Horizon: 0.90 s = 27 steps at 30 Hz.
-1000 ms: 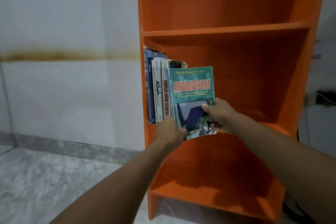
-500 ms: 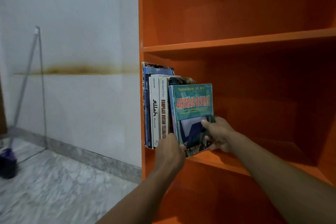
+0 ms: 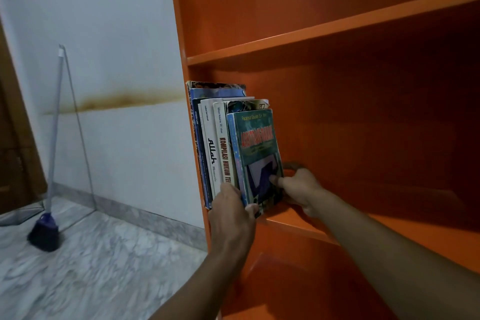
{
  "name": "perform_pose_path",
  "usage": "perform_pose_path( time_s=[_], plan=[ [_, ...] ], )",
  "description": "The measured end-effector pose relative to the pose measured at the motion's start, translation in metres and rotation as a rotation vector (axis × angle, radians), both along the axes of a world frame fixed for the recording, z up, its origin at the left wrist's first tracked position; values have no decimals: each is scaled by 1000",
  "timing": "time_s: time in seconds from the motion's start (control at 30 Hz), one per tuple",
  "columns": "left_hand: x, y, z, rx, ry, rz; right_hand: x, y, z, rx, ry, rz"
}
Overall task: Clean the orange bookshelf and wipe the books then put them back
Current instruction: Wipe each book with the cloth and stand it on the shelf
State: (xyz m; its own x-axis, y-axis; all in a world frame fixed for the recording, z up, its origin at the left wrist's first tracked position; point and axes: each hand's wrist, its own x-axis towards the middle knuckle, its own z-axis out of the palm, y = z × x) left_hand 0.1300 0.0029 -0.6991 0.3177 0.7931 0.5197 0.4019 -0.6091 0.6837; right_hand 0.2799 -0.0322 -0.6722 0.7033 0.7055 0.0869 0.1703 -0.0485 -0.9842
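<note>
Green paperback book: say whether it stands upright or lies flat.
Upright, slightly tilted: the green paperback book stands on edge against the row of books.

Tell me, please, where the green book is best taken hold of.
Probably its lower half, from the front right: the green book stands upright at the right end of the row, so that cover is free. The right hand holds it there; the left hand grips the spine's foot.
</note>
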Motion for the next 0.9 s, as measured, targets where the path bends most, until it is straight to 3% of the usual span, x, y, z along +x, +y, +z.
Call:
perform_pose_path(
  time_s=[0.67,0.9],
  plan=[
    [-11,6,-3,-5,52,29,-22,-3,-5,-145,-242,-161],
    [-30,8,2,70,224,-86,-47,-19,-1,-262,-406,-177]
  ],
)
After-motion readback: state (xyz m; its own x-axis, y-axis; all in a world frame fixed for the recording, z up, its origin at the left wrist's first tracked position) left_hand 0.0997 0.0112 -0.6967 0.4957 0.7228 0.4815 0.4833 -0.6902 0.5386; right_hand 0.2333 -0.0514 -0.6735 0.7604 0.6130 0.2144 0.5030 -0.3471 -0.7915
